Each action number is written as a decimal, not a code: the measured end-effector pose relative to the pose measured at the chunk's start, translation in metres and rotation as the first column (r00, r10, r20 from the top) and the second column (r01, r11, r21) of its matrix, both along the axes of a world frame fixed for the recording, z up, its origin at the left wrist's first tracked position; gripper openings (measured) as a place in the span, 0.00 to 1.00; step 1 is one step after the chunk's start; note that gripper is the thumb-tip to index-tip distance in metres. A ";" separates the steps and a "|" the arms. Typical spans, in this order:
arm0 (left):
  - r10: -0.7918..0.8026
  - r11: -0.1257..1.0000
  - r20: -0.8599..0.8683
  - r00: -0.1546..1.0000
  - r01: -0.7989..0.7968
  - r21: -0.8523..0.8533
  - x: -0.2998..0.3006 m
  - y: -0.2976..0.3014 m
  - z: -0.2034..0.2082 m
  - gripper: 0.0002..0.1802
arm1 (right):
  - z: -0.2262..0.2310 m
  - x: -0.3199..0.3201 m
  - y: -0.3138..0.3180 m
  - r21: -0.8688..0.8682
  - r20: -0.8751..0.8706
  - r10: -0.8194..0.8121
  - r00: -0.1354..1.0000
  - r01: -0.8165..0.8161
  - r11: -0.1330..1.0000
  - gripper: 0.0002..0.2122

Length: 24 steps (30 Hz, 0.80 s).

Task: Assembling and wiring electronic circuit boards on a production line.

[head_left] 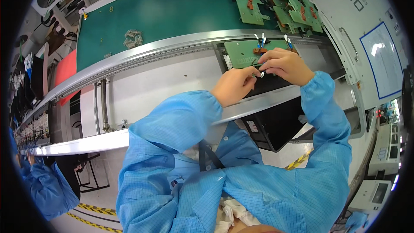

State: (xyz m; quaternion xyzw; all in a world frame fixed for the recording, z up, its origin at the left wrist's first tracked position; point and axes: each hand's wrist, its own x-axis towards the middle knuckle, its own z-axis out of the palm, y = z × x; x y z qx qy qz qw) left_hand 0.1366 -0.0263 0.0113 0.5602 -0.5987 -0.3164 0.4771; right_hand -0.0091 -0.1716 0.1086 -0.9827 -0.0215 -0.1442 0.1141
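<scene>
My left hand [235, 85] and my right hand [288, 64] meet over the near edge of a green fixture board [236, 51]. Between their fingertips is a small dark wire piece with a white end [261, 74]; its exact kind is too small to make out. Both hands are closed in a pinch, thumb against fingers. Just beyond my right hand, brown clips [259, 51] sit on the board. Blue wires with white ends [262, 39] stand up near them, and a second wire group [287, 41] stands farther right. My fingers hide part of the board.
Several green fixture boards [248, 4] with brown clips lie at the far right of the green mat [172, 11]. Small clear parts [133, 39] are piled on that mat. A metal rail [168, 49] runs behind the work; a white cabinet [340, 13] stands right. Another person's blue sleeve [49, 190] shows lower left.
</scene>
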 end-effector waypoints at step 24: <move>0.155 0.943 0.580 0.800 0.055 -0.328 -0.016 -0.031 -0.006 0.23 | 0.015 0.011 -0.080 0.358 -0.541 0.247 0.804 -0.045 0.933 0.08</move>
